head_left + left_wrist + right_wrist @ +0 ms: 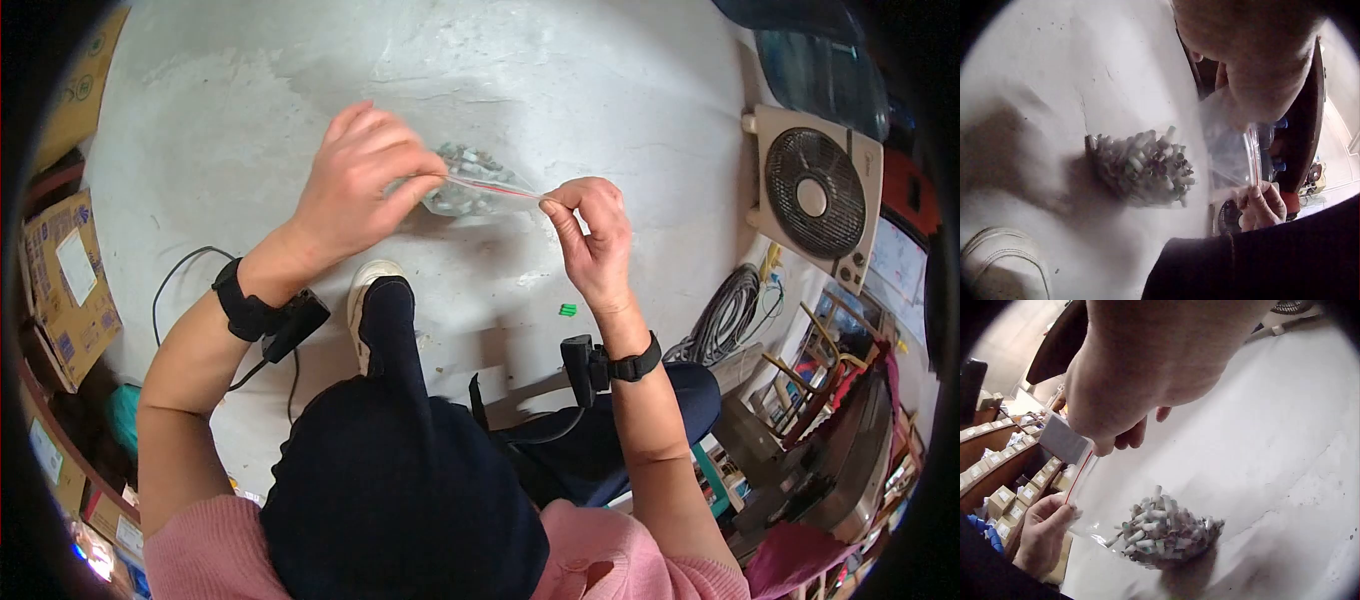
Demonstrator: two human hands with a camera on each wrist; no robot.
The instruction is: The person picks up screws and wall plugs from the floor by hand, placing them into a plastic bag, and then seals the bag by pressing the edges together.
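A clear zip bag with a red strip along its top holds many small pale, greenish cylindrical pieces, heaped in its lower part. My left hand pinches one end of the bag's top edge between thumb and forefinger, its other fingers raised. The opposite end is pinched by my right hand, also seen in the left wrist view. Between the two hands the top edge is stretched nearly straight. In the right wrist view my left hand grips the near end of the red strip.
A small green piece lies on the grey floor. At the right stand a box fan, coiled cable and a cluttered rack. Cardboard boxes line the left. A shoe is just below the bag.
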